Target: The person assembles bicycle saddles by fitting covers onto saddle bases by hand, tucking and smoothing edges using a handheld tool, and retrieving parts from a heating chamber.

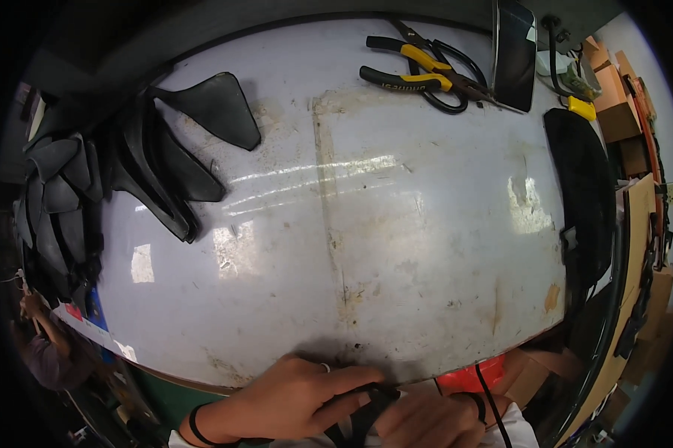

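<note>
My left hand is at the near edge of the white worktable, with a ring on one finger and a black band at the wrist. Its fingers close on a thin black strap-like piece just below the table edge. My right hand is beside it, also gripping that black piece from the right. Most of the piece is hidden between the two hands.
A stack of black moulded rubber-like parts lies at the table's left. Yellow-handled pliers and scissors lie at the far edge beside a dark upright panel. A black pad covers the right side. Cardboard boxes stand right.
</note>
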Available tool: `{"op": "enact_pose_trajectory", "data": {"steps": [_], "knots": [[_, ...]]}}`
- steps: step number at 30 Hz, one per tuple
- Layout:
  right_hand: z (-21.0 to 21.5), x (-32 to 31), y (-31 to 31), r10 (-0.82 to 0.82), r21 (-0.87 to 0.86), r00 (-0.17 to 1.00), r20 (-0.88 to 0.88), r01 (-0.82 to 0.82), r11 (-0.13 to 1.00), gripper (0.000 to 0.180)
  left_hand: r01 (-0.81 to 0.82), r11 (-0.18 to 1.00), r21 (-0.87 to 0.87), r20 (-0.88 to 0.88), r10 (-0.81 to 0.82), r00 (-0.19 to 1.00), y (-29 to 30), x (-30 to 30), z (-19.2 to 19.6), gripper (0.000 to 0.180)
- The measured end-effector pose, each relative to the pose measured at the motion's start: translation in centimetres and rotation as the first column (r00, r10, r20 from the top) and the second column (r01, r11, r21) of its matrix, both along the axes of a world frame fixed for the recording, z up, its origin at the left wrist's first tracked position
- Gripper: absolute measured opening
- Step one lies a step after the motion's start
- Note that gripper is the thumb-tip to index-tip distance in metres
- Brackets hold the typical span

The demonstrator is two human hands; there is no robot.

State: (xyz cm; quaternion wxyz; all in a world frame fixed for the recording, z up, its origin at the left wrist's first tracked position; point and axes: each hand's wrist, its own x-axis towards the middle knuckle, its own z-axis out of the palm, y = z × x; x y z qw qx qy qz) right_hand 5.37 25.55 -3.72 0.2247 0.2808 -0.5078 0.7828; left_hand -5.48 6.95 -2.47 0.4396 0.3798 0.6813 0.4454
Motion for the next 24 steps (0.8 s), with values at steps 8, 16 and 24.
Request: {"op": "enact_pose_trajectory", "data": {"steps": [8,16,24], "knots": [[-0.3,0.7,-0.2,-0.038,0.147,0.989,-0.143,0.059,0.987,0.026,-0.001,0.998,-0.059,0.012,0.001,1.000,0.6,-0.1,0.5,0.029],[-0.6,0.5,0.8,0.008,-0.105,0.998,-0.068,-0.015,0.994,0.036,-0.007,0.996,-0.085,0.027,0.009,1.000,0.3,-0.3,0.9,0.032],[-0.6,-0.2,1.0,-0.006,0.062,0.989,-0.146,0.015,0.998,0.032,-0.034,0.988,-0.148,0.038,0.040,0.998,0.6,-0.2,1.0,0.026]]}}
